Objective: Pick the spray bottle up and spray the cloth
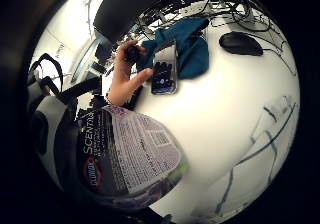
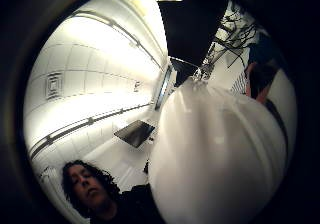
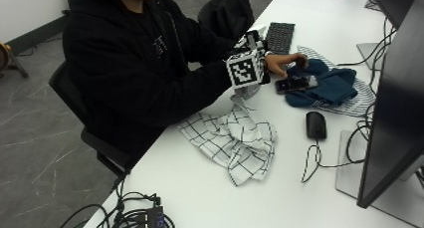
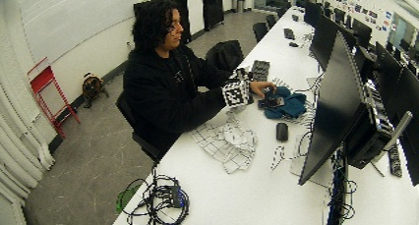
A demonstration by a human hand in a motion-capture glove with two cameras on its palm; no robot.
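My gloved right hand [image 3: 264,68] is raised over the table's near edge and grips the spray bottle [image 3: 246,91]. The bottle's labelled body [image 1: 125,154] and white side [image 2: 215,154] fill the palm views, off the table. A white checked cloth [image 3: 235,138] lies crumpled on the table just below and in front of the bottle. Beyond it a blue cloth [image 3: 328,88] lies on a striped cloth, with a phone [image 3: 296,83] on top. The bare left hand [image 3: 285,62] holds a small black object [image 1: 132,51] over the blue cloth.
A black mouse [image 3: 316,124] with its cable lies right of the checked cloth. A keyboard [image 3: 280,37] sits further back. A large monitor [image 3: 397,88] stands along the right side. A tangle of cables [image 3: 132,213] lies at the table's near corner.
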